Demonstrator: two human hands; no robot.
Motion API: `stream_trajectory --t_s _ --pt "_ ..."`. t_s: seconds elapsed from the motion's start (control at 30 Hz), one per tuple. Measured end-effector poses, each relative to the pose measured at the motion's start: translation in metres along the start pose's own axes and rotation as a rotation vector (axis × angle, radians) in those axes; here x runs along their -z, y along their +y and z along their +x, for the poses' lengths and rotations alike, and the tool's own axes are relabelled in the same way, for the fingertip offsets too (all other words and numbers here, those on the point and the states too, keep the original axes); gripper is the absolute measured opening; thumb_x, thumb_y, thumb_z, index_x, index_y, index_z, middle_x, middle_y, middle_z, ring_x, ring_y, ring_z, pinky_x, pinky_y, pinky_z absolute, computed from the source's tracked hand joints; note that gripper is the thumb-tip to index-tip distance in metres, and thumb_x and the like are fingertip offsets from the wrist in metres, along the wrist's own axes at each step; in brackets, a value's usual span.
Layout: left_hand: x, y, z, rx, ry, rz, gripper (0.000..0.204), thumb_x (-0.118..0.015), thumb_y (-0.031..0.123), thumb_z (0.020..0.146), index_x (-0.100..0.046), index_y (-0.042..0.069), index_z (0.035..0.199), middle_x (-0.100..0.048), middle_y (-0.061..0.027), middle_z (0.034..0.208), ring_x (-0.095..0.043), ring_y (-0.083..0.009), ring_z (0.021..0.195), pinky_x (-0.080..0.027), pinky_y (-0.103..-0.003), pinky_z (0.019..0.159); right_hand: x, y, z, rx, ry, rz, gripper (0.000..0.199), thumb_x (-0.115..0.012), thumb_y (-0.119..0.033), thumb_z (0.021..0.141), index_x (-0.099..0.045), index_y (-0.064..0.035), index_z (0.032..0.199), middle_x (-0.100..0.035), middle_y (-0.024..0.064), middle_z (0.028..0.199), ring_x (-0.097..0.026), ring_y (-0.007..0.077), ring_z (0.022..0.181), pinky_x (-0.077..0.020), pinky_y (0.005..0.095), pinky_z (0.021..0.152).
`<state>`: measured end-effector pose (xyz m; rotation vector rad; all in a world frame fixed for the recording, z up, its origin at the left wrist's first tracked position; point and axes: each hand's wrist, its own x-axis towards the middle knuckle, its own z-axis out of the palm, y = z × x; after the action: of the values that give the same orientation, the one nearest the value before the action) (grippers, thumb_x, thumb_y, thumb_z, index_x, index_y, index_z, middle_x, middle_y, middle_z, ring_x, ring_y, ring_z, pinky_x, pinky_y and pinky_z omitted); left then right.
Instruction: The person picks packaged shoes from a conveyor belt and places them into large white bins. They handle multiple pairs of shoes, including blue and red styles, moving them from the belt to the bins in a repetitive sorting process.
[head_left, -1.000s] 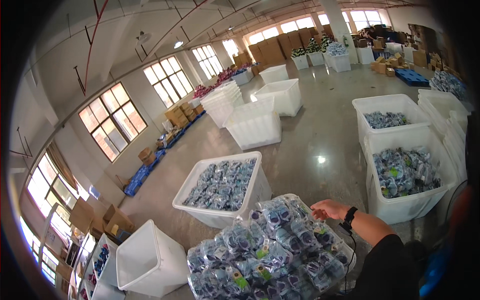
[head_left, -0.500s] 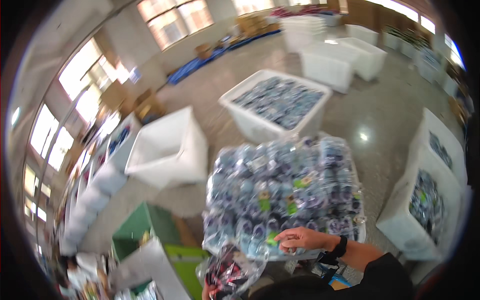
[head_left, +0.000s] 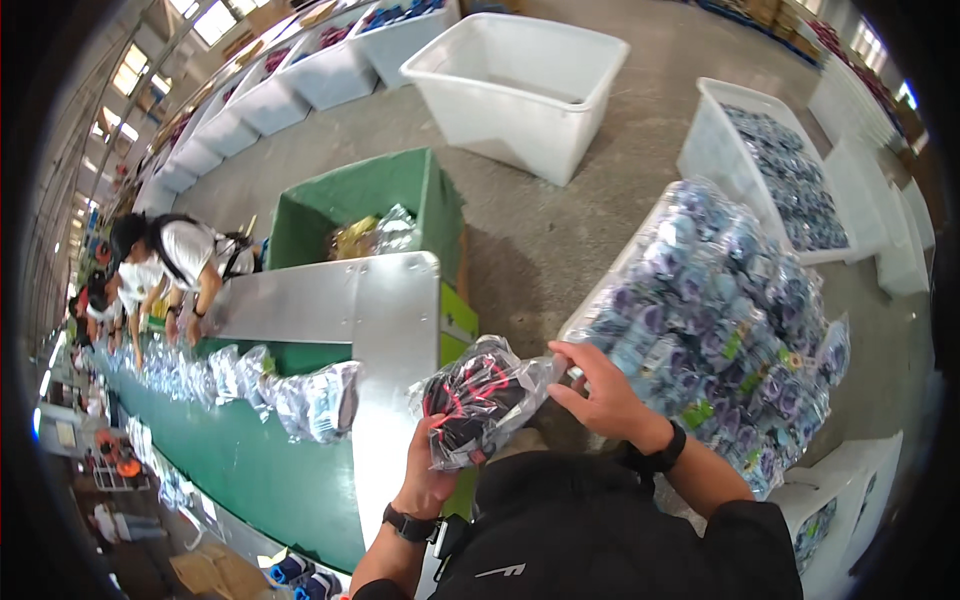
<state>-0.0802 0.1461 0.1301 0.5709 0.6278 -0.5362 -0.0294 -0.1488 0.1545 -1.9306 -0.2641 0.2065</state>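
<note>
The workshop has a grey floor (head_left: 520, 235). Nearest, the left hand (head_left: 428, 470) has its fingers clamped on a clear bag (head_left: 475, 400) of black-and-red goods, held up between conveyor and heap. The right hand (head_left: 603, 398) is at the bag's right end, thumb and forefinger apart around the film; whether they pinch it I cannot tell. Half a second ago that hand was over the bagged blue-purple shoes (head_left: 725, 320) heaped at right; now both hands are at this one bag, beside the green conveyor belt (head_left: 280, 475) at left. Farther stand a green bin (head_left: 440, 205) and a white bin (head_left: 510, 120); far left, co-workers (head_left: 190, 250) lean over the belt.
</note>
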Motion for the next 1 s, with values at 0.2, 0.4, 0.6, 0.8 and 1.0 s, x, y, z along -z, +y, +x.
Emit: stream_trajectory --t_s 0.2,0.4,0.6,0.8,1.0 --pt "0.033 0.071 -0.026 -0.238 0.122 0.094 0.046 -0.049 0.037 0.102 -0.06 0.006 0.134 -0.073 -0.0101 0.12 -0.072 -0.025 0.103 -0.059 -0.043 0.076 -0.067 -0.041 0.106 0.321 -0.112 -0.081 0.051 -0.071 -0.023 0.09 -0.058 -0.0024 0.135 -0.062 0.0181 0.126 -0.059 0.0374 0.118 -0.049 0.0445 0.101" --pt "0.054 0.108 -0.044 -0.352 0.365 0.009 0.038 -0.053 0.042 0.097 -0.07 0.014 0.116 -0.076 -0.007 0.105 -0.073 -0.0247 0.092 -0.058 -0.048 0.077 -0.112 -0.058 0.182 0.531 -0.301 0.063 0.052 -0.073 -0.023 0.088 -0.06 -0.0018 0.133 -0.062 0.0185 0.125 -0.058 0.0376 0.119 -0.0464 0.0452 0.104" --pt "0.04 0.152 -0.026 -0.587 0.58 0.767 0.017 -0.069 0.008 0.09 -0.07 -0.002 0.104 -0.072 -0.0067 0.087 -0.066 -0.0137 0.075 -0.053 -0.027 0.065 -0.136 -0.057 0.252 0.67 -0.324 0.148 0.05 -0.076 -0.022 0.085 -0.061 -0.0026 0.128 -0.062 0.0165 0.125 -0.058 0.0368 0.119 -0.047 0.0464 0.102" --pt "-0.026 0.189 0.043 -0.523 0.628 0.022 0.026 -0.055 0.013 0.098 -0.065 -0.007 0.111 -0.071 -0.0149 0.1 -0.068 -0.0244 0.085 -0.059 -0.033 0.073 -0.121 -0.034 0.356 0.777 -0.529 0.201 0.062 -0.082 -0.021 0.074 -0.06 -0.0032 0.13 -0.059 0.015 0.125 -0.057 0.0365 0.118 -0.0464 0.0466 0.101" --pt "-0.103 0.264 0.171 -0.532 0.606 0.179 0.019 -0.058 0.005 0.096 -0.066 -0.005 0.11 -0.071 -0.0134 0.1 -0.068 -0.0221 0.085 -0.058 -0.032 0.076 -0.06 -0.002 0.484 0.828 -0.653 0.092 0.081 -0.088 -0.024 0.071 -0.053 -0.0019 0.14 -0.055 0.0165 0.132 -0.049 0.0351 0.131 -0.0352 0.0497 0.114"
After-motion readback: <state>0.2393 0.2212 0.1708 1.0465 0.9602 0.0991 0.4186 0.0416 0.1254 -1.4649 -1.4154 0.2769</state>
